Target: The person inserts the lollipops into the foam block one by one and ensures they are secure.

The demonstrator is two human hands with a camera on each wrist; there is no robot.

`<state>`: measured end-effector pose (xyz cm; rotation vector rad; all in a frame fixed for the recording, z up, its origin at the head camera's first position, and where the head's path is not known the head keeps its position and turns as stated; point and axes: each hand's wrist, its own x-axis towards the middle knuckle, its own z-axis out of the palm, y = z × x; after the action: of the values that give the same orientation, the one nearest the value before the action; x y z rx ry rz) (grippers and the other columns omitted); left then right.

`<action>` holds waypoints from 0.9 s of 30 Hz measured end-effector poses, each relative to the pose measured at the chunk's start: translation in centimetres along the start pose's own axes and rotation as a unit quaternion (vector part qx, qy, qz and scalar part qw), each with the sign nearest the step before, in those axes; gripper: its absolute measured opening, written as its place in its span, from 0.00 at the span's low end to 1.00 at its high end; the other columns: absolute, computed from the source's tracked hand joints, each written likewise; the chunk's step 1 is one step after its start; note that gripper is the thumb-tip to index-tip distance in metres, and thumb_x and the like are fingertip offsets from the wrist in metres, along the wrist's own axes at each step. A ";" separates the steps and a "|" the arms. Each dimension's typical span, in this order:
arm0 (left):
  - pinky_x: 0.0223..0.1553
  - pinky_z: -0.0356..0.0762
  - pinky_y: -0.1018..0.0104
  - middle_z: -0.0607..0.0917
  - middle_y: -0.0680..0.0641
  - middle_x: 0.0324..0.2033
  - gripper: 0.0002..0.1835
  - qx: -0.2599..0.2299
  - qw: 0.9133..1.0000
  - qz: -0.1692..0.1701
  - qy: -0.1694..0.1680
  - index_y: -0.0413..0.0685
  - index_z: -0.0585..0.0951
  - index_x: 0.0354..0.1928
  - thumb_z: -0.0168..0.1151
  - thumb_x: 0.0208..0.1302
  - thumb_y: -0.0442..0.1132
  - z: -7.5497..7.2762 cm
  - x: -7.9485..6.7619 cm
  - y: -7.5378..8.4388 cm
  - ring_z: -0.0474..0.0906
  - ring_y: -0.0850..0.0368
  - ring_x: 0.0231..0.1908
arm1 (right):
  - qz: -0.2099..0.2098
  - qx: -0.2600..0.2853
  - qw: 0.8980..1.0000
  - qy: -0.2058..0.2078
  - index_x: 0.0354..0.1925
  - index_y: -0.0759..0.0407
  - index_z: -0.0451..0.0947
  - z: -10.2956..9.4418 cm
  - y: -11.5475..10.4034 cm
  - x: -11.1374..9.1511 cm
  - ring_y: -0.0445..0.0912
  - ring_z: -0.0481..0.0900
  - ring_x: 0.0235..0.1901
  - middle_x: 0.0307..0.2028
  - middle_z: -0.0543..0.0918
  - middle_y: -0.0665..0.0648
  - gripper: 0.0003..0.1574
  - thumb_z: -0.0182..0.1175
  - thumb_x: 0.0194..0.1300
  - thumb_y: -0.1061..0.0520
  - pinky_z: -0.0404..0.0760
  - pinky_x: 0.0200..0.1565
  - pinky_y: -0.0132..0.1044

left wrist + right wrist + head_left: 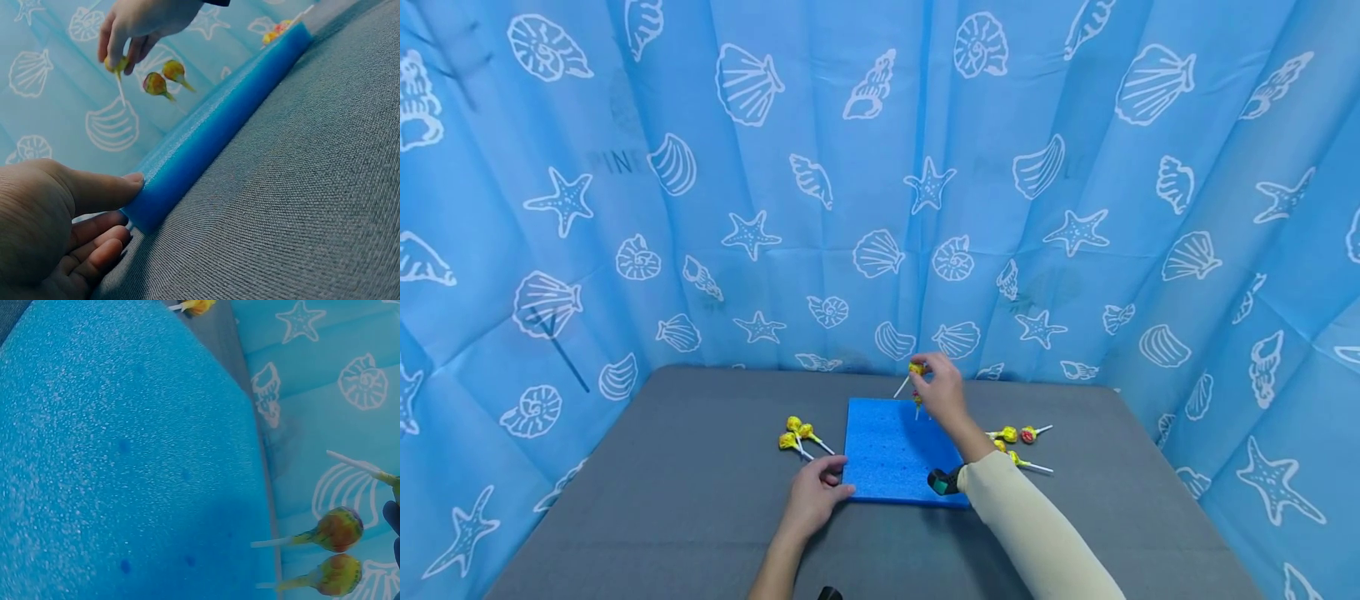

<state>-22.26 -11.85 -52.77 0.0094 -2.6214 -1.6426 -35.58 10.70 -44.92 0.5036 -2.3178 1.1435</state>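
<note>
My right hand pinches a yellow-wrapped lollipop by its head, with the white stick slanting down past the fingers. It is over the far edge of a blue foam board. Near that edge two lollipops stand with their sticks down in the board and their heads up. My left hand is at the board's near left corner; its thumb touches the foam edge and the other fingers are loosely bent beside it. Small dark holes dot the board's top.
Three lollipops lie in a cluster left of the board. Several more lollipops lie to its right, partly behind my right forearm. Grey cloth covers the table. A blue curtain with white shell prints hangs behind it.
</note>
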 end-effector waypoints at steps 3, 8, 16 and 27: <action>0.37 0.72 0.62 0.82 0.48 0.45 0.22 0.000 1.000 -0.004 0.002 0.46 0.81 0.55 0.72 0.57 0.35 0.1 0.1 0.0 0.73 0.56 0.37 | -0.011 -0.009 1.000 0.000 0.44 0.62 0.81 0.3 0.2 0.0 0.51 0.78 0.40 0.41 0.81 0.58 0.10 0.65 0.62 0.65 0.78 0.40 0.46; 0.38 0.72 0.60 0.82 0.48 0.45 0.22 -0.001 1.000 -0.005 0.003 0.47 0.81 0.55 0.72 0.57 0.35 0.2 0.0 -0.1 0.73 0.55 0.37 | -0.025 -0.050 0.998 -0.023 0.42 0.61 0.82 0.8 0.5 -0.2 0.51 0.79 0.41 0.41 0.80 0.57 0.09 0.66 0.62 0.65 0.78 0.42 0.45; 0.38 0.73 0.59 0.81 0.48 0.46 0.23 -0.005 1.000 -0.012 -0.002 0.47 0.80 0.55 0.72 0.57 0.37 0.2 0.1 -0.2 0.73 0.55 0.38 | -0.052 -0.105 0.991 -0.068 0.42 0.59 0.82 1.4 0.6 -0.8 0.53 0.80 0.44 0.43 0.81 0.56 0.09 0.67 0.62 0.62 0.79 0.44 0.48; 0.38 0.72 0.59 0.81 0.48 0.46 0.23 -0.003 1.000 -0.006 -0.006 0.47 0.80 0.56 0.72 0.57 0.37 0.1 0.2 -0.2 0.73 0.55 0.38 | -0.106 -0.123 0.983 -0.087 0.41 0.57 0.82 1.7 1.2 -1.0 0.49 0.79 0.40 0.39 0.81 0.53 0.10 0.69 0.59 0.64 0.79 0.42 0.44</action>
<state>-22.44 -11.88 -53.00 0.0151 -2.6306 -1.6599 -35.87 10.13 -47.19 0.7601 -2.4381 0.7255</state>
